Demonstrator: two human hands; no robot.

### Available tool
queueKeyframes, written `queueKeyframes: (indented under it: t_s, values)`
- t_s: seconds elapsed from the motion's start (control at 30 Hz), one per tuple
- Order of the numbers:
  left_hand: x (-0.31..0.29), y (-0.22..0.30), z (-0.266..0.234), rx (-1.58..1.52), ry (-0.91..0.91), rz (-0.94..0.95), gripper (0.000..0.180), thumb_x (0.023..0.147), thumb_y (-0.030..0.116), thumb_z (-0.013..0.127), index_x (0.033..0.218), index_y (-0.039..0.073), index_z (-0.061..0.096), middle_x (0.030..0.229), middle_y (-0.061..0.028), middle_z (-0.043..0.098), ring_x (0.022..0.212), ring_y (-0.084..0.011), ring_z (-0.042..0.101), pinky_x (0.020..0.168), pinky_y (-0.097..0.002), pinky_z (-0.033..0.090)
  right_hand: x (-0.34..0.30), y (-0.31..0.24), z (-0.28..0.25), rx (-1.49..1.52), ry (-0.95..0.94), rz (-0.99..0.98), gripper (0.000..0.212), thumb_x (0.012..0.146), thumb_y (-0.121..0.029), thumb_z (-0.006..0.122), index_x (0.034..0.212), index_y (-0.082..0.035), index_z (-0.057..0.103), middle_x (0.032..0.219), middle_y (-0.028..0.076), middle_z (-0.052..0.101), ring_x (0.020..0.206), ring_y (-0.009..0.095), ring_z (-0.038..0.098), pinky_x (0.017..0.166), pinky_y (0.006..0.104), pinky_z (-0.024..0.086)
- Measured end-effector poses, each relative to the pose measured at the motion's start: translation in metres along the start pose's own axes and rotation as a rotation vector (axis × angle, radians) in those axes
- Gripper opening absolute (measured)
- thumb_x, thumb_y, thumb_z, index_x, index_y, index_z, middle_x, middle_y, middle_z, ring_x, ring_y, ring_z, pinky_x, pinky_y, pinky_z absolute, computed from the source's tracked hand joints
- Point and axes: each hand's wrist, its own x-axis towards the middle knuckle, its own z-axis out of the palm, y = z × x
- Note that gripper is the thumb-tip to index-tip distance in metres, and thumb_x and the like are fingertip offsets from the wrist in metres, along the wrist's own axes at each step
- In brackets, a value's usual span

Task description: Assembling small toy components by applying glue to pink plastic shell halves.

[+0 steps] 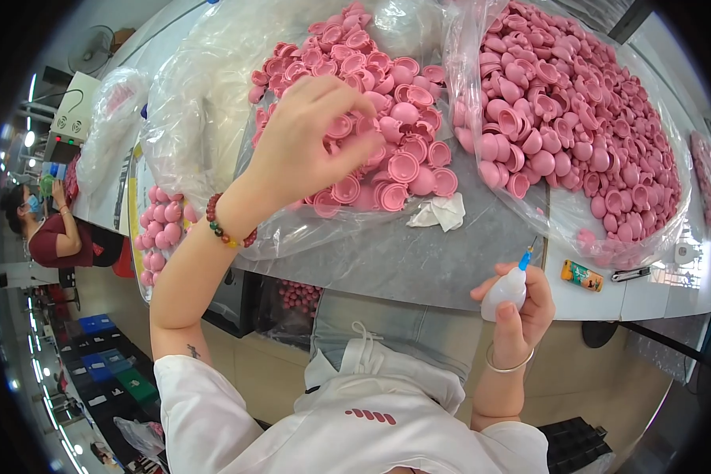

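As we go near to far: our right hand (523, 316) grips 1 small squeeze bottle (504, 292), blue tip, at the table edge (419, 268). Left hand (308, 146), fingers half curled, reaches into 1 of 2 clear bags (189, 103) w/ pink caps (407, 166), too many to count. White tissue (442, 212) lies btwn.

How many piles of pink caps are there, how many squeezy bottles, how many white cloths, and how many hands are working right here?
Piles of pink caps: 2 (left pile, right pile)
Squeeze bottle, in the right hand: 1
White cloth: 1
Hands: 2 (left hand reaching into the left pile, right hand)
Total: 6
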Motion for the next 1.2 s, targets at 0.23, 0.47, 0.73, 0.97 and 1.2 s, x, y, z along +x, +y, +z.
queueKeyframes:
  t_s: [0.23, 0.47, 0.73, 0.97, 1.2]
  values:
    - [-0.016, 0.007, -0.013, 0.069, -0.252, 0.107, 0.021, 0.064, 0.018, 0.068, 0.080, 0.007, 0.059, 0.082, -0.0054, 0.054, 0.074, -0.0216, 0.052, 0.066, -0.0281, 0.041, 0.002, -0.003, 0.004, -0.007, -0.006, -0.003, 0.042, 0.076, -0.031, 0.056, 0.095, 0.006, 0.048, 0.067, 0.011, 0.056, 0.058, 0.015, 0.055, 0.051, 0.0219, 0.039]
    - [-0.058, 0.090, -0.015, -0.530, -0.259, -0.025, 0.029, 0.065, 0.017, 0.070, 0.087, 0.006, 0.056, 0.095, -0.0138, 0.057, 0.074, -0.0222, 0.058, 0.064, -0.0299, 0.046, -0.007, -0.015, 0.022, 0.137, 0.043, 0.013, 0.047, 0.078, -0.039, 0.053, 0.097, 0.003, 0.042, 0.069, 0.016, 0.058, 0.052, 0.016, 0.053, 0.045, 0.0225, 0.040]
    - [-0.100, 0.118, 0.043, -1.549, 0.055, -0.643, 0.055, 0.060, 0.009, 0.075, 0.106, -0.003, 0.046, 0.101, -0.0164, 0.049, 0.082, -0.0171, 0.056, 0.066, -0.0263, 0.050, -0.007, -0.008, 0.044, 0.345, -0.115, 0.111, 0.045, 0.081, -0.035, 0.051, 0.104, 0.000, 0.035, 0.068, 0.015, 0.055, 0.055, 0.016, 0.052, 0.051, 0.0248, 0.042]
    - [-0.100, 0.129, 0.048, -1.747, 0.231, -0.775, 0.056, 0.064, 0.013, 0.073, 0.109, -0.002, 0.044, 0.107, -0.0215, 0.047, 0.083, -0.0178, 0.057, 0.071, -0.0296, 0.051, 0.002, 0.000, 0.025, 0.352, 0.096, -0.119, 0.045, 0.073, -0.034, 0.061, 0.103, -0.005, 0.044, 0.069, 0.001, 0.046, 0.058, 0.012, 0.034, 0.043, 0.0206, 0.024]
    - [-0.103, 0.125, 0.048, -1.672, 0.211, -0.706, 0.048, 0.070, 0.006, 0.067, 0.110, -0.002, 0.042, 0.112, -0.0261, 0.046, 0.092, -0.0217, 0.056, 0.076, -0.0313, 0.049, 0.011, -0.007, 0.013, -0.113, -0.100, -0.632, 0.061, 0.079, -0.049, 0.045, 0.099, 0.008, 0.051, 0.066, 0.005, 0.041, 0.051, 0.012, 0.033, 0.039, 0.0227, 0.020]
